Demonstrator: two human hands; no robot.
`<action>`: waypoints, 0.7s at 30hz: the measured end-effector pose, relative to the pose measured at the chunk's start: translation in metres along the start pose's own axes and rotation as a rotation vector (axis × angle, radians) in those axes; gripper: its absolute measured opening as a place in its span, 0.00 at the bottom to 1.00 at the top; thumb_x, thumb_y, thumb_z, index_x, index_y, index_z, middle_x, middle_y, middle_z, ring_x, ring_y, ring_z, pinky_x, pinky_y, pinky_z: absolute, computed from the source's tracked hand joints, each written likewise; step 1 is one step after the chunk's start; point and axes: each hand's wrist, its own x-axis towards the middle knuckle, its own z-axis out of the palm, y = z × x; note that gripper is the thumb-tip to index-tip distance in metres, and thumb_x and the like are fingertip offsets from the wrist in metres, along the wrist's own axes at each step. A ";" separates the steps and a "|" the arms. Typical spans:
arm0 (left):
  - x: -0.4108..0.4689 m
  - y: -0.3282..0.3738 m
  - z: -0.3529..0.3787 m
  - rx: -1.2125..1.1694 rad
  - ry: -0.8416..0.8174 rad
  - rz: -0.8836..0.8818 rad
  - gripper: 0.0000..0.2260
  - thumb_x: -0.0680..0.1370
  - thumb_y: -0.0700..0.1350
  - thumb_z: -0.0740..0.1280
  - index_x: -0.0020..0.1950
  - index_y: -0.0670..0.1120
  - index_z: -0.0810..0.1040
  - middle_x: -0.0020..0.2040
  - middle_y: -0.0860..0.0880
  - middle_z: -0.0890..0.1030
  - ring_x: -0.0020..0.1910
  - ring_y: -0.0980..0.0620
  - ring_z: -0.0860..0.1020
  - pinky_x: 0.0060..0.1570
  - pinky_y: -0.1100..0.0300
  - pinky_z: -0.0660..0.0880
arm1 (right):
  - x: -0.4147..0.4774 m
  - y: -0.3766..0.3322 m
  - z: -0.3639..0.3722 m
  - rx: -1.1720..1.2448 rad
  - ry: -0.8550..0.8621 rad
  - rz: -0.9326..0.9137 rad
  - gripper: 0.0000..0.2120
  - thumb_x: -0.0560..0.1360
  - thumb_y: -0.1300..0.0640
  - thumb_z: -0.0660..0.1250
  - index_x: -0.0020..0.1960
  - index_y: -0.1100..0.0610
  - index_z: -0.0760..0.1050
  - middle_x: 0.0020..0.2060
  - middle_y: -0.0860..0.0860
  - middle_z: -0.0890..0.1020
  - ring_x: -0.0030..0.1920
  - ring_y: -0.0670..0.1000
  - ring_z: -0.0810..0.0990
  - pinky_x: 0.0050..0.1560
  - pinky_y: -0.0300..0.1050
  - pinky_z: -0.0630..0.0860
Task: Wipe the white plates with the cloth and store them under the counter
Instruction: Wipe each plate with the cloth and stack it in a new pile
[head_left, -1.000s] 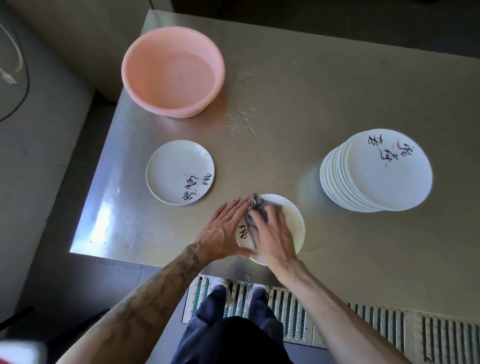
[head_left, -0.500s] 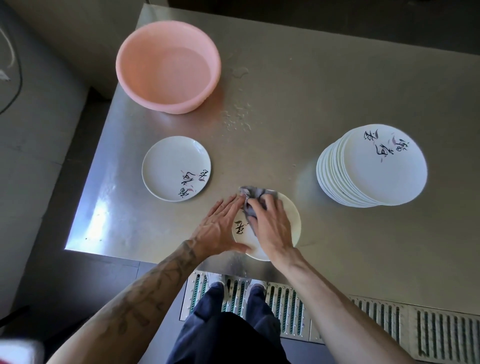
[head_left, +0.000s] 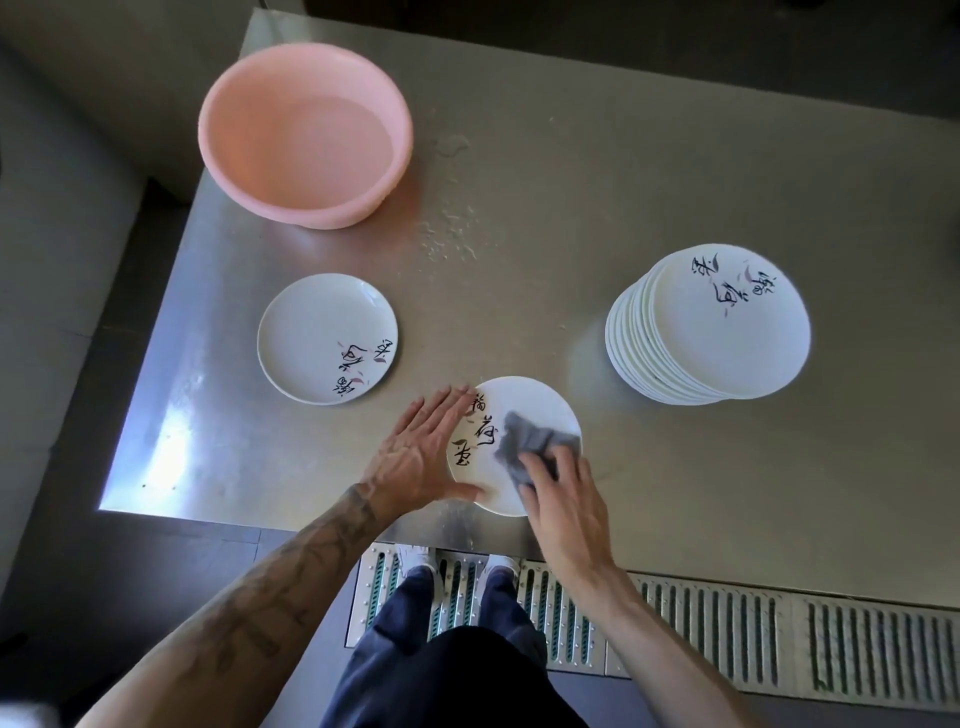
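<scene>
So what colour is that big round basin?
The round plastic basin is pale pink; the head view shows it best.

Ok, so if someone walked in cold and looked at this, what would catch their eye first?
Probably the two hands at the near edge: the left hand steadies a white plate flat on the steel counter while the right hand holds a bunched grey cloth on it. Next, the big pink basin at the far left and the tall plate stack on the right.

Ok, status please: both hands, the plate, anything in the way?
Left hand flat, steadying plate at its left rim. Right hand holds grey cloth on it. Nothing in the way; plate stack apart, to the right.
</scene>
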 end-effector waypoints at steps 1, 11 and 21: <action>0.000 -0.001 0.000 -0.002 -0.007 0.003 0.62 0.61 0.83 0.60 0.84 0.50 0.41 0.84 0.54 0.44 0.82 0.55 0.42 0.81 0.51 0.43 | -0.008 -0.001 0.003 0.009 -0.028 -0.034 0.19 0.76 0.50 0.75 0.65 0.51 0.78 0.58 0.52 0.75 0.53 0.52 0.76 0.48 0.47 0.84; 0.000 0.004 0.001 -0.036 -0.002 -0.013 0.63 0.62 0.77 0.69 0.84 0.49 0.42 0.82 0.57 0.40 0.81 0.57 0.38 0.80 0.53 0.38 | 0.034 -0.008 -0.004 0.175 0.043 0.181 0.18 0.79 0.53 0.72 0.67 0.49 0.75 0.63 0.53 0.70 0.56 0.54 0.73 0.49 0.47 0.81; -0.001 0.003 0.000 -0.014 0.009 -0.014 0.64 0.62 0.81 0.65 0.84 0.47 0.41 0.84 0.53 0.45 0.82 0.57 0.39 0.81 0.52 0.42 | 0.070 -0.047 0.003 0.219 -0.133 -0.049 0.16 0.79 0.49 0.71 0.64 0.46 0.73 0.65 0.49 0.68 0.60 0.52 0.70 0.48 0.50 0.78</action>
